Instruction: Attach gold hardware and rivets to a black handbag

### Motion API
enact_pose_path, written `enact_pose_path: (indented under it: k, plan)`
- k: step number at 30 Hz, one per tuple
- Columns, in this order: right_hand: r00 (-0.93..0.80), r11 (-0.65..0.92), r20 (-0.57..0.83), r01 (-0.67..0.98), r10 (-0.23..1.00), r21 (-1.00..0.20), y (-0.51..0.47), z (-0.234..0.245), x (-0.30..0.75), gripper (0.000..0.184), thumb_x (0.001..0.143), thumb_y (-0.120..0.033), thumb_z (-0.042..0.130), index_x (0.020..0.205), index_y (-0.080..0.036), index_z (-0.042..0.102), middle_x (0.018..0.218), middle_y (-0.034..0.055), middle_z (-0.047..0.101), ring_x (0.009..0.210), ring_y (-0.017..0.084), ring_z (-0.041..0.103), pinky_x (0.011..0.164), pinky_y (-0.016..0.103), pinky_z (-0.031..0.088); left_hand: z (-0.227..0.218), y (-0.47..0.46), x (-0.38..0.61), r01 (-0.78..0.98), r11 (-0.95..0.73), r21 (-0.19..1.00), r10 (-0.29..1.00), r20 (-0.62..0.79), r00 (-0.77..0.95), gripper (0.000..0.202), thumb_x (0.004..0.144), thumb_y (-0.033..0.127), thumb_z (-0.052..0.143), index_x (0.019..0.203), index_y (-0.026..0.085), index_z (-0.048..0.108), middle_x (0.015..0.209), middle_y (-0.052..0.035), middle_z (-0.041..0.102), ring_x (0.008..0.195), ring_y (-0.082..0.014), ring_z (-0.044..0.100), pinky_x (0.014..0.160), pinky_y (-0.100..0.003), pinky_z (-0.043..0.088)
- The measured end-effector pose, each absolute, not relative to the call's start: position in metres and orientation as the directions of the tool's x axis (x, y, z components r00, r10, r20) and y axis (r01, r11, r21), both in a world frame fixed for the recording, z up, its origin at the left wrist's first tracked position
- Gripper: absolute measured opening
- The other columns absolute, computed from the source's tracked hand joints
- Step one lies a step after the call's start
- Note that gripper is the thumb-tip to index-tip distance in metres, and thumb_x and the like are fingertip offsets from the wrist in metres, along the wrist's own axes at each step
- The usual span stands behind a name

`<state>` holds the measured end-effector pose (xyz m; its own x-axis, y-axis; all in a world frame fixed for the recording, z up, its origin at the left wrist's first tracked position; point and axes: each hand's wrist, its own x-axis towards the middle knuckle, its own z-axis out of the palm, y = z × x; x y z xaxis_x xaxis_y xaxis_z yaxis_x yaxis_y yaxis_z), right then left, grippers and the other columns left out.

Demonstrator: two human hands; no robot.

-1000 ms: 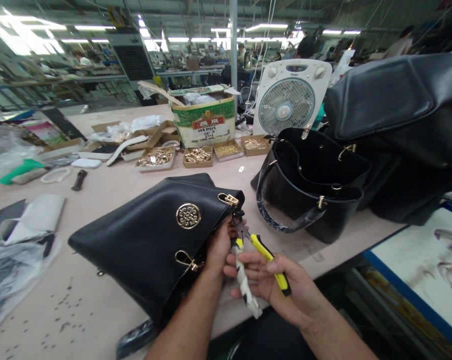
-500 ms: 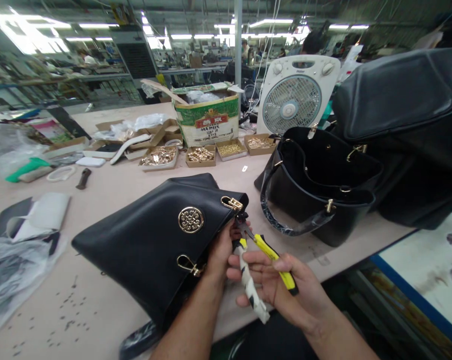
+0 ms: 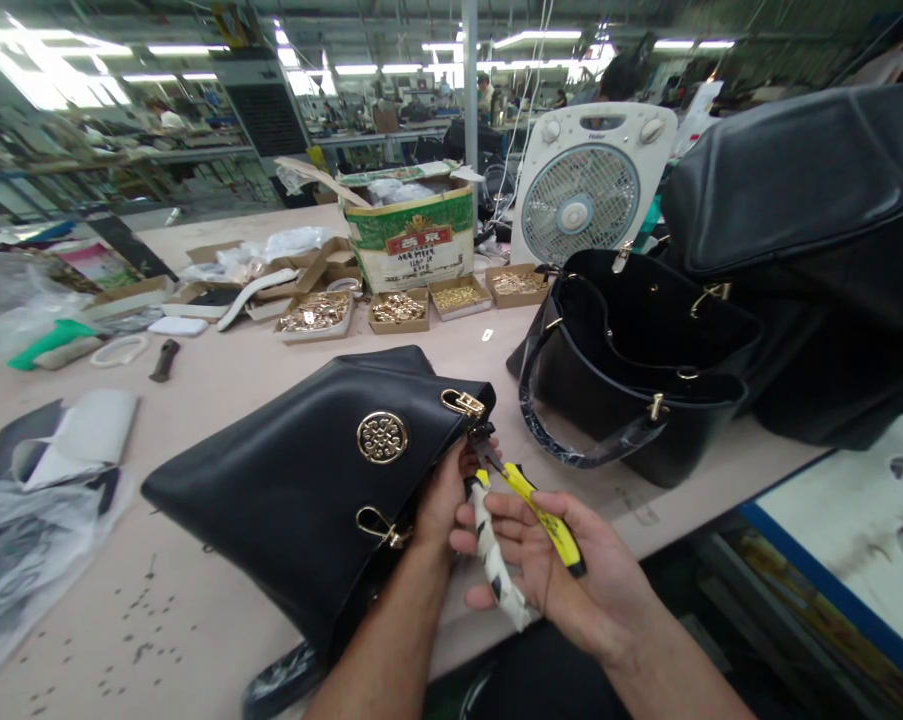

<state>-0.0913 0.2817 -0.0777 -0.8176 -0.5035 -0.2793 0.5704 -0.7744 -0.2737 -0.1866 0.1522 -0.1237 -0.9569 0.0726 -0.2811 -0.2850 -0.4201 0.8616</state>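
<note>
A black handbag (image 3: 286, 480) with a round gold emblem (image 3: 382, 437) lies on its side on the table. Gold clasps (image 3: 462, 402) sit along its opening edge. My left hand (image 3: 443, 500) grips the bag at that edge, its fingertips partly hidden behind the pliers and the bag. In my right hand (image 3: 548, 550) are pliers (image 3: 545, 520), one handle yellow, the other wrapped in white tape. Their handles are spread, and the jaws are at the bag's edge beside the upper clasp. Exactly what the jaws touch is too small to tell.
A second black handbag (image 3: 623, 370) stands upright at right, before a large black bag (image 3: 803, 190) and a white fan (image 3: 590, 190). Small boxes of gold hardware (image 3: 398, 310) line the back near a green carton (image 3: 413, 235). Plastic wrap (image 3: 38, 560) lies left.
The pliers' handles have shifted slightly up and left with my right hand, the jaws staying at the bag's edge. My left hand and the bag look nearly unchanged.
</note>
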Motion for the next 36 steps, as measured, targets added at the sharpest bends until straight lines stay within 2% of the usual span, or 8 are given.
enact_pose_path:
  k: [3, 6, 11, 16, 21, 28, 32, 36]
  plan:
    - [-0.802, -0.77, -0.315, 0.587, -0.508, -0.25, 0.281, -0.076, -0.093, 0.056, 0.105, -0.047, 0.039, 0.12, -0.002, 0.07, 0.133, 0.0244, 0.068, 0.124, 0.038, 0.065, 0.083, 0.054, 0.064, -0.126, 0.153, -0.186, -0.269, -0.393, 0.879, 0.058, -0.268, -0.962, 0.053, 0.082, 0.067, 0.068, 0.095, 0.016, 0.078, 0.1, -0.0117, 0.08, 0.092, -0.027, 0.076, 0.089, -0.037, 0.058]
    - [-0.797, -0.78, -0.364, 0.58, -0.482, -0.237, 0.279, -0.075, -0.094, 0.058, 0.108, -0.046, 0.034, 0.117, -0.001, 0.07, 0.128, 0.0246, 0.07, 0.119, 0.037, 0.068, 0.08, 0.054, 0.065, -0.126, 0.154, -0.184, -0.275, -0.381, 0.883, 0.048, -0.278, -0.959, 0.054, 0.083, 0.067, 0.067, 0.096, 0.016, 0.078, 0.104, -0.0124, 0.08, 0.096, -0.0285, 0.076, 0.092, -0.039, 0.057]
    - [-0.78, -0.773, -0.435, 0.584, -0.449, -0.249, 0.278, -0.077, -0.096, 0.054, 0.108, -0.042, 0.037, 0.108, 0.0, 0.072, 0.118, 0.0249, 0.073, 0.111, 0.036, 0.071, 0.078, 0.052, 0.065, -0.121, 0.154, -0.182, -0.283, -0.352, 0.892, 0.041, -0.287, -0.957, 0.057, 0.081, 0.07, 0.068, 0.097, 0.016, 0.078, 0.108, -0.0135, 0.08, 0.101, -0.0307, 0.076, 0.095, -0.042, 0.057]
    - [-0.797, -0.786, -0.45, 0.553, -0.402, -0.278, 0.273, -0.078, -0.094, 0.048, 0.107, -0.041, 0.044, 0.096, -0.005, 0.074, 0.109, 0.0212, 0.075, 0.102, 0.03, 0.074, 0.078, 0.042, 0.065, -0.116, 0.154, -0.182, -0.295, -0.331, 0.896, 0.018, -0.307, -0.952, 0.061, 0.078, 0.072, 0.068, 0.096, 0.014, 0.078, 0.108, -0.0149, 0.079, 0.103, -0.0324, 0.075, 0.098, -0.044, 0.056]
    - [-0.829, -0.797, -0.401, 0.522, -0.39, -0.303, 0.272, -0.08, -0.093, 0.048, 0.107, -0.041, 0.043, 0.092, -0.007, 0.073, 0.109, 0.0209, 0.074, 0.094, 0.026, 0.074, 0.068, 0.035, 0.065, -0.114, 0.156, -0.182, -0.3, -0.329, 0.895, -0.002, -0.318, -0.948, 0.064, 0.078, 0.073, 0.068, 0.097, 0.013, 0.078, 0.108, -0.0156, 0.079, 0.1, -0.0324, 0.076, 0.094, -0.043, 0.058]
    - [-0.851, -0.822, -0.29, 0.51, -0.438, -0.254, 0.272, -0.091, -0.096, 0.051, 0.108, -0.041, 0.037, 0.091, -0.009, 0.074, 0.104, 0.0188, 0.076, 0.081, 0.022, 0.074, 0.057, 0.031, 0.064, -0.111, 0.157, -0.178, -0.259, -0.341, 0.904, -0.023, -0.283, -0.959, 0.06, 0.082, 0.069, 0.067, 0.102, 0.013, 0.078, 0.105, -0.0148, 0.08, 0.095, -0.0309, 0.077, 0.085, -0.04, 0.061]
    - [-0.858, -0.795, -0.291, 0.507, -0.424, -0.334, 0.271, -0.094, -0.09, 0.042, 0.103, -0.045, 0.051, 0.092, -0.011, 0.074, 0.109, 0.0174, 0.075, 0.087, 0.024, 0.073, 0.063, 0.034, 0.066, -0.114, 0.157, -0.179, -0.262, -0.329, 0.907, -0.022, -0.284, -0.958, 0.056, 0.084, 0.067, 0.066, 0.097, 0.014, 0.078, 0.104, -0.014, 0.08, 0.092, -0.0287, 0.077, 0.084, -0.038, 0.061]
    - [-0.848, -0.68, -0.405, 0.521, -0.343, -0.516, 0.291, -0.095, -0.073, 0.039, 0.097, -0.051, 0.061, 0.092, -0.014, 0.072, 0.112, 0.0153, 0.072, 0.094, 0.025, 0.071, 0.063, 0.033, 0.063, -0.119, 0.16, -0.184, -0.2, -0.334, 0.921, -0.06, -0.232, -0.971, 0.054, 0.083, 0.065, 0.066, 0.093, 0.013, 0.077, 0.094, -0.0135, 0.081, 0.079, -0.0241, 0.076, 0.072, -0.032, 0.059]
